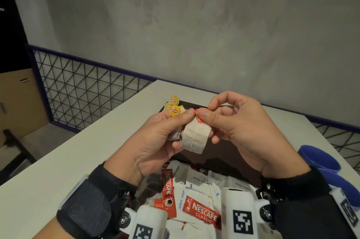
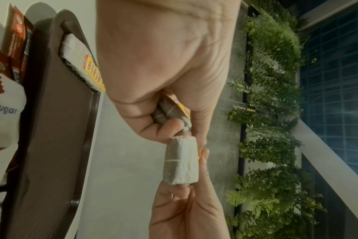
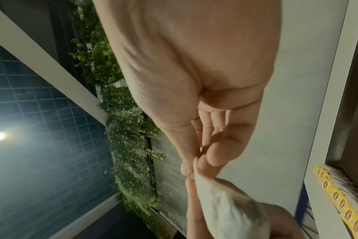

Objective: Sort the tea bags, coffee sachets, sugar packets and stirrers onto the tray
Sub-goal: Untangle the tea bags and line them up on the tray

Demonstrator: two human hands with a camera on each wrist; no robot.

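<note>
Above the brown tray (image 1: 229,153), the left hand (image 1: 155,139) grips Lipton-tagged tea bags (image 1: 174,112); the right hand (image 1: 239,127) pinches one tea bag's (image 1: 196,137) red tag (image 1: 199,116). Nescafé Classic sachets (image 1: 202,211) and "white sugar" packets (image 1: 183,198) lie heaped on the white counter (image 1: 78,160).

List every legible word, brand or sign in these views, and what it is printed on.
"NESCAFE CLASSIC": red coffee sachet.
"NESCAFE CLASSIC": upright red coffee sachet.
"white sugar": white paper sugar packet.
"Lipton": yellow tea bag tag.
"sugar": white packet.
Black-and-white square markers: codes, no words.
Fine print on sachets: unreadable.
</note>
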